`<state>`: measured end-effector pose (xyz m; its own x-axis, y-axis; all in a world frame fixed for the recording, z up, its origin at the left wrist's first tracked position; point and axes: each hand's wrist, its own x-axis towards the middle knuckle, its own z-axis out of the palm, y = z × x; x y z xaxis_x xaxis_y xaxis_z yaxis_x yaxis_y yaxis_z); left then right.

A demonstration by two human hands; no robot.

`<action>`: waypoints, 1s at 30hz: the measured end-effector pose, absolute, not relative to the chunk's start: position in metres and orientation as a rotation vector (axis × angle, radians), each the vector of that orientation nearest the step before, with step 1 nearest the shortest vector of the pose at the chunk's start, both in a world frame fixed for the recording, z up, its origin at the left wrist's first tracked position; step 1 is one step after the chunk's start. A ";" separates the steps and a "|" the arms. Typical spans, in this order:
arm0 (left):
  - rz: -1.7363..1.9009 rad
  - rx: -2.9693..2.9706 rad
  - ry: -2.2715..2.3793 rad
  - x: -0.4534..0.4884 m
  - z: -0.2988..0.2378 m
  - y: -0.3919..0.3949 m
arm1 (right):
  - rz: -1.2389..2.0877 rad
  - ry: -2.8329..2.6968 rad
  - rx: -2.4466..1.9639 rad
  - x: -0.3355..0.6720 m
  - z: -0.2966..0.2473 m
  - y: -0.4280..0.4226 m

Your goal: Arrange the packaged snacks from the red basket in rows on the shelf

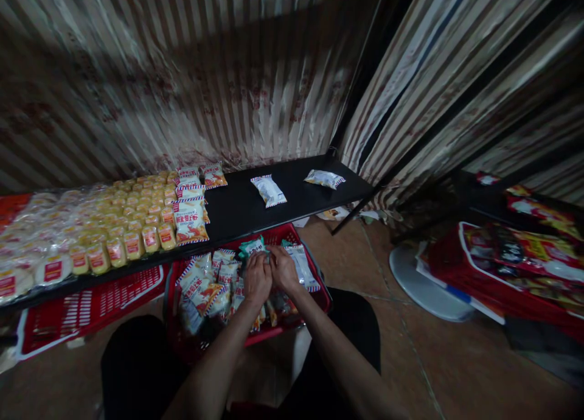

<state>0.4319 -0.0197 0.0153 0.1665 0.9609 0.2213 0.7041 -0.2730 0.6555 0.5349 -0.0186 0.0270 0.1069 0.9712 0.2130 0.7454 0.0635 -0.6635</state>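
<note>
My left hand [257,278] and my right hand [282,269] are close together over a red basket [322,294] full of snack packets. Both hands pinch a small green and white packet [252,247] at the basket's far side. Red, white and blue striped packets [196,280] lie in the basket to the left of my hands. A pale packet [303,266] sits just right of my right hand.
A low black shelf [237,208] behind the basket carries rows of yellow packets [123,225], striped packets [190,216] and two single packets [269,190] [324,178]. Another red basket [86,307] lies under the shelf at left. More red baskets with goods [502,268] and a white round lid [420,286] stand on the right floor.
</note>
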 end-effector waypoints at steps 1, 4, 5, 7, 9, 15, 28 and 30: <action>0.833 2.101 1.567 0.432 0.010 -0.029 | 0.397 -1.673 -1.740 0.539 0.025 -0.027; 0.719 2.243 1.555 0.431 -0.007 -0.056 | 0.300 -1.615 -1.768 0.549 0.018 -0.052; 0.683 2.274 1.556 0.430 -0.012 -0.064 | 0.256 -1.589 -1.799 0.553 0.015 -0.060; 0.647 2.306 1.568 0.429 -0.021 -0.077 | 0.155 -1.538 -1.889 0.560 0.007 -0.072; 0.650 2.323 1.566 0.427 -0.025 -0.084 | 0.074 -1.490 -1.994 0.567 -0.003 -0.081; 0.647 2.332 1.634 0.418 -0.022 -0.086 | 0.081 -1.509 -2.093 0.572 -0.032 -0.094; 0.693 2.297 1.877 0.365 -0.023 -0.085 | 0.293 -1.632 -1.932 0.523 -0.018 -0.093; 0.712 2.270 1.904 0.359 -0.020 -0.082 | 0.304 -1.657 -1.923 0.514 -0.015 -0.091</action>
